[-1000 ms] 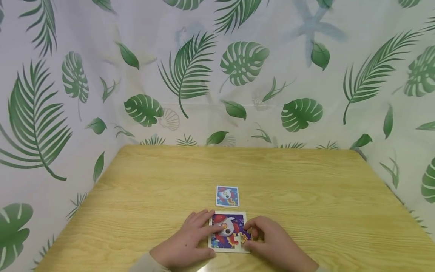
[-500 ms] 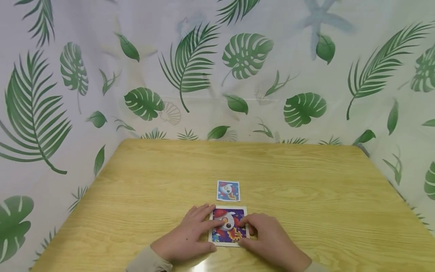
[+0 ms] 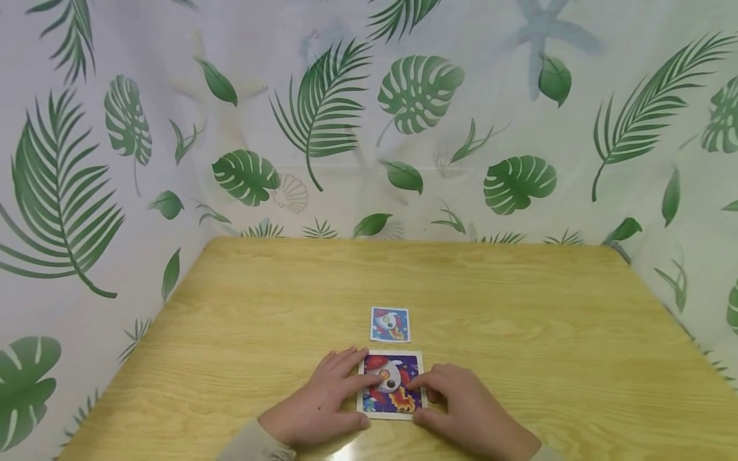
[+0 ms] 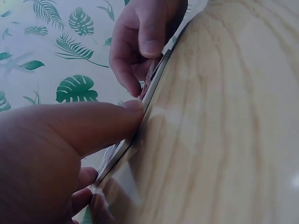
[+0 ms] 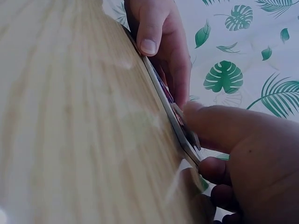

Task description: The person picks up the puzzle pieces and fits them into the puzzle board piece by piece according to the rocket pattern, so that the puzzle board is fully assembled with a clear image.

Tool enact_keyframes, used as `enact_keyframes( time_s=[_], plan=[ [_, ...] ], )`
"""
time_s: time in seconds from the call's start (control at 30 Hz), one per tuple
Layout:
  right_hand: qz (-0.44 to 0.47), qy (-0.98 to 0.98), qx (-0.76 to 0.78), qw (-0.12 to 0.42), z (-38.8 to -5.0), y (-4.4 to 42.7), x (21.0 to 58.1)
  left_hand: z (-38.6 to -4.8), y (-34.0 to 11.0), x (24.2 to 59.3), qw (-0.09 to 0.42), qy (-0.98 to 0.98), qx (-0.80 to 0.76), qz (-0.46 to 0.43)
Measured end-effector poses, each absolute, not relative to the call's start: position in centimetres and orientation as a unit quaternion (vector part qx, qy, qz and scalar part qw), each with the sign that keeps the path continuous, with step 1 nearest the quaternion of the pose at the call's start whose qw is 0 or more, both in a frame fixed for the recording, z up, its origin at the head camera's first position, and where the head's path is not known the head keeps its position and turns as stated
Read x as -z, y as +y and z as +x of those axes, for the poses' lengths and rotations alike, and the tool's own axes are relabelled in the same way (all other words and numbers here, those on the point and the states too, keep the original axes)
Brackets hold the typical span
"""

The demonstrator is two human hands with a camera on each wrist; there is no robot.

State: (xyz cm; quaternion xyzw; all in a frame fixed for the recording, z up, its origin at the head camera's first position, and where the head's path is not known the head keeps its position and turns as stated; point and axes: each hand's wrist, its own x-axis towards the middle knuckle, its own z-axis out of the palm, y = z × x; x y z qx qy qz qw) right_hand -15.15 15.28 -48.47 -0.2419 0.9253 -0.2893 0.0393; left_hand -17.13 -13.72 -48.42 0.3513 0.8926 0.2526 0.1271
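Note:
A jigsaw puzzle (image 3: pixel 375 362) in a white frame lies near the front of the table, showing a red-and-white rocket with an orange flame. My left hand (image 3: pixel 323 404) rests on its left side, fingers extended, index finger on the rocket and thumb by the lower frame edge. At the lower right corner, my right hand (image 3: pixel 464 406) pinches a puzzle piece (image 3: pixel 405 401) between thumb and bent index finger. Seen in the right wrist view, that piece (image 5: pixel 192 138) tilts slightly above the frame. The right-hand fingers partly cover the puzzle's right side.
Just behind the puzzle lies a small picture card (image 3: pixel 389 324) with the same rocket. A wood-grain table (image 3: pixel 519 307) extends around both. A white curtain (image 3: pixel 346 211) with green leaf prints hangs along the back and sides.
The right hand has brought the piece leftward into the gap at the lower right, so the flame picture now appears joined. The left hand has stayed on the puzzle.

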Motion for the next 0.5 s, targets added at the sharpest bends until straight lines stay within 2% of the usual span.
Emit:
enact_keyframes(
  time_s=[0.2,0.5],
  plan=[
    [-0.255,0.925,0.282,0.022,-15.5,14.9,48.6,-17.3,-14.1,48.6,0.121,0.895,-0.249,0.351],
    [-0.237,0.917,0.315,0.064,-15.3,14.5,49.3,-16.7,-14.5,49.5,0.172,0.894,-0.268,0.315]
  ],
)
